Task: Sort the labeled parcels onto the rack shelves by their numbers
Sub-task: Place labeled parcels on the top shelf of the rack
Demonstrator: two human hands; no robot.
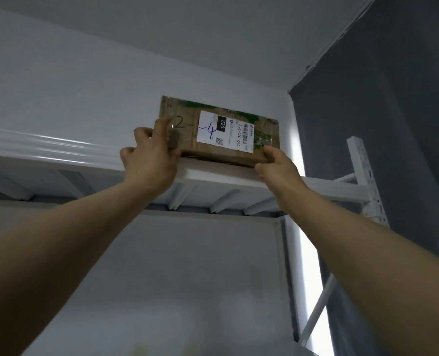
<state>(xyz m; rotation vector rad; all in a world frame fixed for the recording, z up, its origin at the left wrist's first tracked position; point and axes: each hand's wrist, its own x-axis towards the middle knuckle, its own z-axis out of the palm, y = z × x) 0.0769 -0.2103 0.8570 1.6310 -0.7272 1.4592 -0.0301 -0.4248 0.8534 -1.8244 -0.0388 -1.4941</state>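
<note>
Reaching overhead, both hands steady the parcel [187, 141] at the front lip of the top shelf [213, 179]. The left hand [149, 160] grips the parcel's left end, its fingers [163, 127] curled over the front face and covering the cardboard just left of the handwritten "2-". The right hand [277, 168] pinches the lower right corner, thumb on the front face just below the white label [226, 131], the other fingers hidden underneath. Between the two sets of fingers the parcel stands on its long edge, label facing out, with its bottom edge at the shelf lip. How much of its base actually lies on the shelf cannot be seen from below.

That is the main risk: if the fingers let go while most of the base overhangs the lip, the parcel would likely tip forward and fall toward the person. A push from the left fingers alone could swing the right end off the edge, or drive it toward the rack upright [364, 170] beyond the right fingers. The label covers part of the handwritten number, so a misread shelf is also possible.
</note>
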